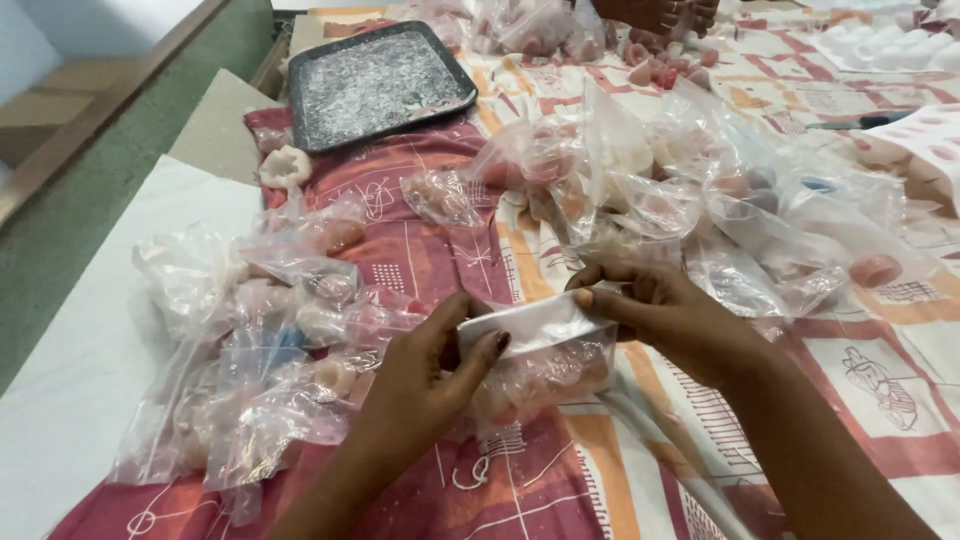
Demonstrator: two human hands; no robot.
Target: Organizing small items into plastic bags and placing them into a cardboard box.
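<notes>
Bag point(545, 350): clear plastic, held low over the patterned cloth point(560, 470) between both hands. The left hand point(425, 375) is closed in a pinch on the near end of its folded top strip; the right hand point(665, 315) is pinched on the far end. Pinkish pieces are seen inside (kind unclear). The top appears folded but not yet sealed, in this judgement. Filled bags are heaped at left point(260, 350) and beyond the hands point(680, 190), so much packing looks done. Farther off, a dark tray point(375, 85) holds pale residue; loose pink pieces point(665, 70) remain unbagged.

Clear plastic bag point(545, 350), top folded, apparently holding pinkish pieces, on patterned cloth.
</notes>
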